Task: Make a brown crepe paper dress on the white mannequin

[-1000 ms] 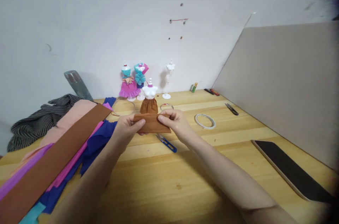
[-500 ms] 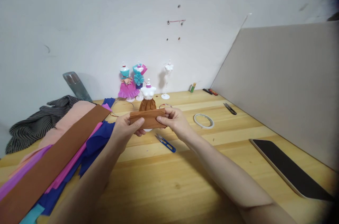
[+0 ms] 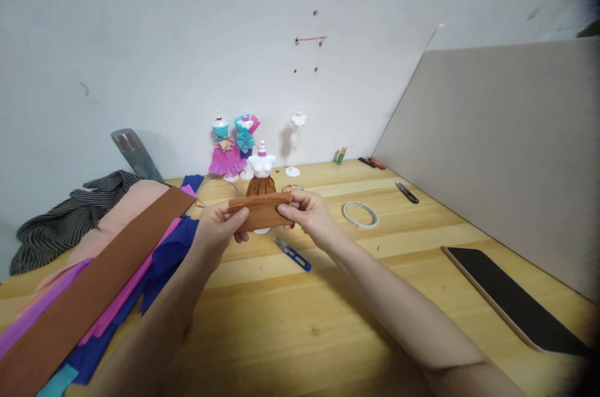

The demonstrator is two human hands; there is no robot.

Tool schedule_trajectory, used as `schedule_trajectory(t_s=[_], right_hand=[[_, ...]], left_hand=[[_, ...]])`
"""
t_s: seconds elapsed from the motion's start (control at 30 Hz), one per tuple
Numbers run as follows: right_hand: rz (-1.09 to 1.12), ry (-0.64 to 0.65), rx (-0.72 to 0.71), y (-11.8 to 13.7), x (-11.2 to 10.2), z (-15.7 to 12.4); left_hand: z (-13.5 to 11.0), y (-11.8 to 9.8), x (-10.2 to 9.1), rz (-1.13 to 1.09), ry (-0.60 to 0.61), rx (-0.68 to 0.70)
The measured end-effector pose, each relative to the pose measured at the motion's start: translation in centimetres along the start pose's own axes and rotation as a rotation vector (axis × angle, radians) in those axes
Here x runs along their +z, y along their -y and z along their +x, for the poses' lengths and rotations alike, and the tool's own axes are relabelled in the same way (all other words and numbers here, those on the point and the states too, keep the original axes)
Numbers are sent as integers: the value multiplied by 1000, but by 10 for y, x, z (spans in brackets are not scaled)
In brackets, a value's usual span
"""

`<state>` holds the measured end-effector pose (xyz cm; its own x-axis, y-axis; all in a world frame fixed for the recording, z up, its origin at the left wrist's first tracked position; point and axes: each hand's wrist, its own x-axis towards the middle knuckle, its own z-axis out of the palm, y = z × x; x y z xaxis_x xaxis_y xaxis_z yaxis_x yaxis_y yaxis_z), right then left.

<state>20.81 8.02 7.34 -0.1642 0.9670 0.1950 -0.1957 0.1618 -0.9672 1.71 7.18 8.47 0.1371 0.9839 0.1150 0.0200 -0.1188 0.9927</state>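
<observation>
A folded strip of brown crepe paper is stretched between my two hands, its long side level. My left hand pinches the left end, thumb on the near face. The right end is pinched the same way by my right hand. Just behind the strip stands a small white mannequin with a purple neck band and a gathered brown skirt; the strip hides the skirt's lower part. Blue-handled thread snips lie on the table below my hands.
Brown, pink and blue crepe sheets cover the left side, near a striped cloth and a leaning bottle. Dressed mannequins and a bare one stand by the wall. Rightward lie a tape roll, black snips and a phone.
My left hand has shifted slightly left along the brown paper, its thumb now nearer the left end. The right hand stays almost where it was.
</observation>
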Motion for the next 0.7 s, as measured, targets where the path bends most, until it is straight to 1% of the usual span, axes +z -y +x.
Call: schedule_trajectory(t_s=[0.1,0.27,0.4,0.6,0.7], right_hand=[[-6,0,-14,0,-1,0],[-24,-2,-20,1,-1,-1],[-18,-5,-15,0,-1,0],[9,0,-6,-2,-1,0],[45,1,-6,-4,-1,0]], left_hand=[[0,0,-3,7,4,9],[0,-1,-9,-9,81,-5],[1,1,-9,-22,118,-13],[1,0,-8,-44,53,-30],[0,-3,-9,-69,65,-20]])
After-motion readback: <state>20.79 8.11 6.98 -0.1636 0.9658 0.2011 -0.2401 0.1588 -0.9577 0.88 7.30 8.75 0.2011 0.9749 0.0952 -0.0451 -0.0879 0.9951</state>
